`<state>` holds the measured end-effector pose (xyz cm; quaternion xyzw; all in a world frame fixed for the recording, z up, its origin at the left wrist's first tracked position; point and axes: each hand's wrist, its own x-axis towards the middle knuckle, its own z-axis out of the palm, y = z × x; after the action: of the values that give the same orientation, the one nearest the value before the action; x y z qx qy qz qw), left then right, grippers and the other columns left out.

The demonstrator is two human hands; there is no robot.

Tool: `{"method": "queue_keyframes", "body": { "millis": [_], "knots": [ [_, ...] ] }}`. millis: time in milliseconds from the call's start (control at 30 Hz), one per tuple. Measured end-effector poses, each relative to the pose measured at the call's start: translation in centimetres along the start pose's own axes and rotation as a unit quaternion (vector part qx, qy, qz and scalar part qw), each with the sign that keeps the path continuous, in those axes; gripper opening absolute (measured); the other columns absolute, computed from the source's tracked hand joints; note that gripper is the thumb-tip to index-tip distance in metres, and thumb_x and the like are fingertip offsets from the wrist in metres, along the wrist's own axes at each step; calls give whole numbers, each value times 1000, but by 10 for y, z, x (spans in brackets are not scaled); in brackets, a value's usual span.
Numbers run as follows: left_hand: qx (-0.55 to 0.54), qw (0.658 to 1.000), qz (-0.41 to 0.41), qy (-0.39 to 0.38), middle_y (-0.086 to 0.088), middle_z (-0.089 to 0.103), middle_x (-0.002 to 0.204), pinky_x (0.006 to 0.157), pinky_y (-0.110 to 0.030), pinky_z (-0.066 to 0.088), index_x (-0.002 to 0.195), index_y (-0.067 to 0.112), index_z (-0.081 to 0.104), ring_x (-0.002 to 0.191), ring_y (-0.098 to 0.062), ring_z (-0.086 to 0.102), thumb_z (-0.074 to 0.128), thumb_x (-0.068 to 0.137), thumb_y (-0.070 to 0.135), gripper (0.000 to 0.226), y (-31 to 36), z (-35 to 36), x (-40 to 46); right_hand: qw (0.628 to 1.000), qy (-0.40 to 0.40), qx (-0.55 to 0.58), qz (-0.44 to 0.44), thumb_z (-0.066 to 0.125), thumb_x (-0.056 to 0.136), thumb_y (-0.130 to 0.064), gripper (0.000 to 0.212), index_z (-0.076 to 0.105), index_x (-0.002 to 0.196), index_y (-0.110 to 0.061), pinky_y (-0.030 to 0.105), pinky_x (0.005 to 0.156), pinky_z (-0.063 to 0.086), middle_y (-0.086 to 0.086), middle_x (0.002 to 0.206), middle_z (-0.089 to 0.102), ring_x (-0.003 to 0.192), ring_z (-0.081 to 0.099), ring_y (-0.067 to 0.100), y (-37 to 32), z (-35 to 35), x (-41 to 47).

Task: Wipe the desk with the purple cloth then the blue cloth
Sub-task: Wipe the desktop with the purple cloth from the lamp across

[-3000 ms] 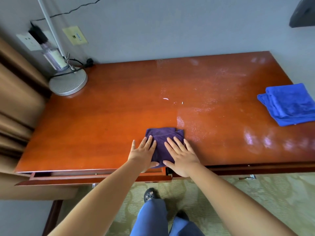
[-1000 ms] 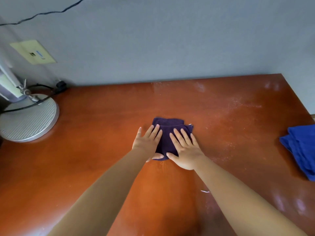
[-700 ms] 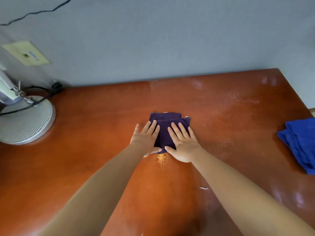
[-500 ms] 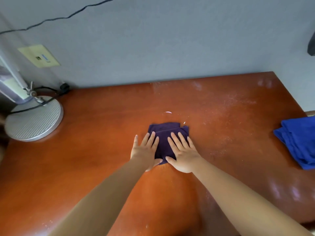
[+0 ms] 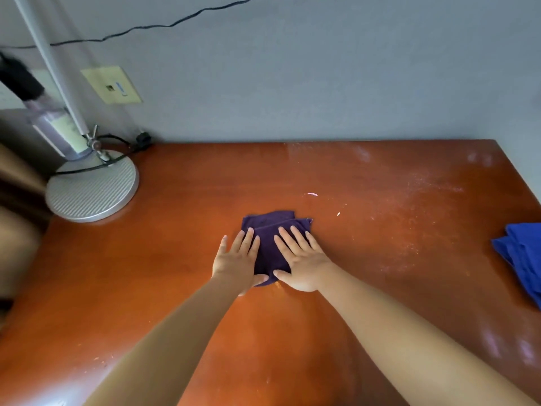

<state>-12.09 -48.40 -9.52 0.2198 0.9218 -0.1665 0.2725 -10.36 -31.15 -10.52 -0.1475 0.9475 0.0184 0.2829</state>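
Purple cloth [image 5: 270, 238] flat under both palms

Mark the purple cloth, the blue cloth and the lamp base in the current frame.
purple cloth [image 5: 270, 227]: head view, on the folded far part showing beyond the fingers.
blue cloth [image 5: 524, 253]: head view, on the folded stack at the desk's right edge.
lamp base [image 5: 90, 191]: head view, on the ribbed top of the round disc.

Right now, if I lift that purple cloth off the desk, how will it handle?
The purple cloth lies folded in soft layers, so it will probably droop and unfold. It looks thin, likely light. Under flat hands it should slide easily on the glossy desk.
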Motion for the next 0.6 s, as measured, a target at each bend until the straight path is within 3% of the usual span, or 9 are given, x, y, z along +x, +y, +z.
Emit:
{"method": "queue_keyframes", "body": {
  "millis": [300, 600],
  "knots": [
    [-25, 1000, -14, -11, -6, -24, 158, 118, -52, 0, 151, 15, -17, 147, -23, -17, 27, 93, 67, 89, -31, -36, 53, 998, 52, 6, -17, 21, 96, -63, 76, -14, 152, -25, 44, 116, -16, -6, 158, -24, 143, -26, 16, 31, -30, 59],
    [-29, 999, 21, 9, -7, -24, 158, 118, -54, -1, 151, 16, -16, 147, -24, -17, 30, 93, 67, 90, -15, -77, 108, 995, 83, 44, 34, 19, 96, -64, 75, -13, 152, -26, 47, 117, -14, -8, 158, -22, 145, -22, 15, 84, -35, 73]
  ]
}}
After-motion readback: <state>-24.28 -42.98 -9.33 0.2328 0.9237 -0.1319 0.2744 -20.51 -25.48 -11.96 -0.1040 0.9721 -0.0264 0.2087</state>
